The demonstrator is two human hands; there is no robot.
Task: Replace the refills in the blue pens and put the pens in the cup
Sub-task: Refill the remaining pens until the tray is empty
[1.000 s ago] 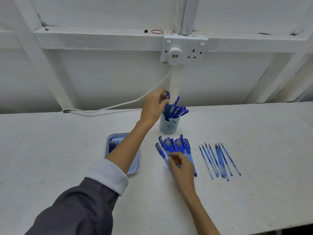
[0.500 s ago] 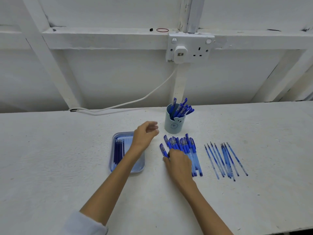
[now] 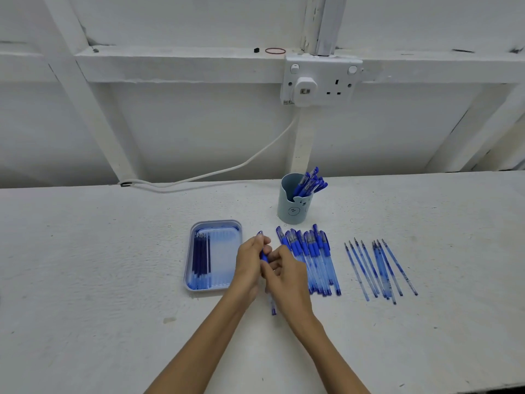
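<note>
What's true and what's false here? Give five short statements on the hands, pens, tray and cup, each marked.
1. The left hand and right hand hold one blue pen between them. True.
2. The cup is empty. False: several capped pens stand in it.
3. The tray lies left of the hands and holds dark refills. True.
4. The row of pens lies left of the tray. False: it lies right of the hands, in front of the cup.
5. The loose refills lie on the table, right of the row of pens. True.
</note>
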